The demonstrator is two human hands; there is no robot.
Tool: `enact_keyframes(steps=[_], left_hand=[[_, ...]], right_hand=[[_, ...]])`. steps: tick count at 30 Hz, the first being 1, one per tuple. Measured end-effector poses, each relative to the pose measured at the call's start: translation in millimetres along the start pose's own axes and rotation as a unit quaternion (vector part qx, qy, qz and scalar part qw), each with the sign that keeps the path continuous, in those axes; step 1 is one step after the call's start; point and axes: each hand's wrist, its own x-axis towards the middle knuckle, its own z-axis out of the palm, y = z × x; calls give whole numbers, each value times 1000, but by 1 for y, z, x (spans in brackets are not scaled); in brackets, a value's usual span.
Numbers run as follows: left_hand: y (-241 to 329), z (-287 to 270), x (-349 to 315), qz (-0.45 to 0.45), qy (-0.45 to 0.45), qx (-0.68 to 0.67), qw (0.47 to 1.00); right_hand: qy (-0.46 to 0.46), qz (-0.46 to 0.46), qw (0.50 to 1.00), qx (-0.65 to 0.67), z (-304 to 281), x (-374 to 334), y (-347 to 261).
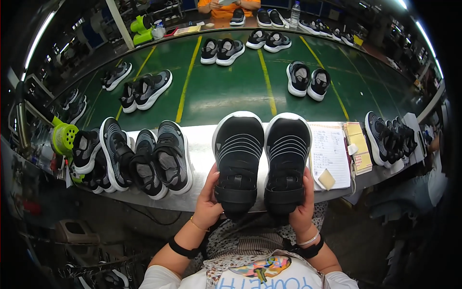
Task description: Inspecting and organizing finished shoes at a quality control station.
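Note:
Two black sneakers with thin pale curved lines across the uppers and white sole edges are held side by side before me, toes pointing away. My left hand (pixel 207 210) is closed around the heel end of the left sneaker (pixel 239 151). Around the heel end of the right sneaker (pixel 287 149), my right hand (pixel 301 215) is closed in the same way. Each shoe has a black strap across it near the heel. The palms and some fingers are hidden behind the shoes. Below them lies the white worktop strip (pixel 202 144).
Black-and-grey sneakers (pixel 172 156) crowd the left worktop beside a green perforated device (pixel 64 137). An open notebook (pixel 332 149) lies right, with a sponge-like block (pixel 327 179) on it. More shoes (pixel 380 139) stand farther right. Pairs (pixel 230 52) rest on the green table (pixel 221 91). Opposite is a person in orange (pixel 250 5).

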Motion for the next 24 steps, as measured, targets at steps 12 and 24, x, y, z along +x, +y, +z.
enact_keyframes(steps=[12, 24], left_hand=[[7, -4, 9, 105, -40, 159, 981], [20, -6, 9, 156, 0, 338, 928]], right_hand=[[-10, -44, 997, -67, -2, -1, 6], [8, -87, 978, -191, -4, 2, -2]])
